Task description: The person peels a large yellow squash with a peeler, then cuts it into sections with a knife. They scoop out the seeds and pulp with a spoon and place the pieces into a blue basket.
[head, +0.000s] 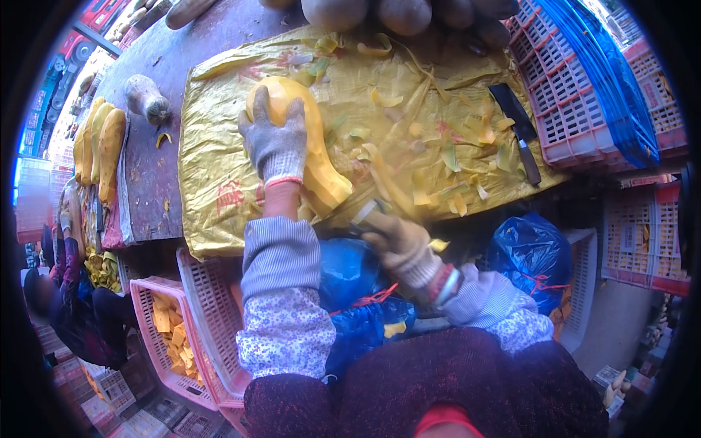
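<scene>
A peeled, orange-yellow long-necked squash lies on a yellow woven plastic sheet, its neck pointing toward me. My gloved left hand grips its round far end from above, fingers spread over it. Close to the neck's tip, at the sheet's near edge, my gloved right hand is closed around a hand peeler. Motion blurs the peeler, and whether its blade touches the squash I cannot tell. Curled strips of peel litter the sheet to the right. A cleaver-like knife with a dark blade lies at its right side.
Unpeeled squashes line the table's far edge; another lies left. Peeled ones sit farther left near another person. A pink crate holds orange chunks. Blue plastic bags and a crate stand around the table.
</scene>
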Available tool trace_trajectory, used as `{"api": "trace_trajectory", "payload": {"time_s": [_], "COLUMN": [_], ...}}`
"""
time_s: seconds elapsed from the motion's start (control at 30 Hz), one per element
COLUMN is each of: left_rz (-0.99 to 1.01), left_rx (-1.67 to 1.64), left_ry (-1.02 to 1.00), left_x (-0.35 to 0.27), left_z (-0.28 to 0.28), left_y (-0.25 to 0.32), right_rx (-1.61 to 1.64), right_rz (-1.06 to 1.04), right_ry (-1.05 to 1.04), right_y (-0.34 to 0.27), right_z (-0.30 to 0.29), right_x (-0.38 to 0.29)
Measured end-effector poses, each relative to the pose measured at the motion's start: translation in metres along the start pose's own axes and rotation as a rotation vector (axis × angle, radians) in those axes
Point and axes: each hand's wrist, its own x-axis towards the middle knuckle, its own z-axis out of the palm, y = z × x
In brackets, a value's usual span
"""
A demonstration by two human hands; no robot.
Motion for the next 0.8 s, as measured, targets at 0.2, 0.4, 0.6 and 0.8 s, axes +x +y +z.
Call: {"api": "trace_trajectory", "payload": {"time_s": [0.2,0.4,0.6,0.8], "left_rz": [0.042,-0.036,-0.153,-0.058], "left_rx": [-0.017,-0.443,-0.819,-0.629], "left_ry": [0.036,-0.058,-0.053,0.000], "left_x": [0.002,0.009,0.004,0.003], "left_z": [0.003,-0.004,-0.011,-0.002], "left_y": [-0.006,-0.031,-0.043,-0.048], "right_rx": [-0.509,-0.251,-0.342,-0.724], "right_rz": [0.217,-0.042,0.213,-0.129], "right_ry": [-0.290,0.041,-0.475,-0.520], "right_y": [-0.009,0.011,0.002,-0.049], "right_z": [-0.006,-0.033,0.003,-0.047], "right_x": [0.016,0.014,0.095,0.063]}}
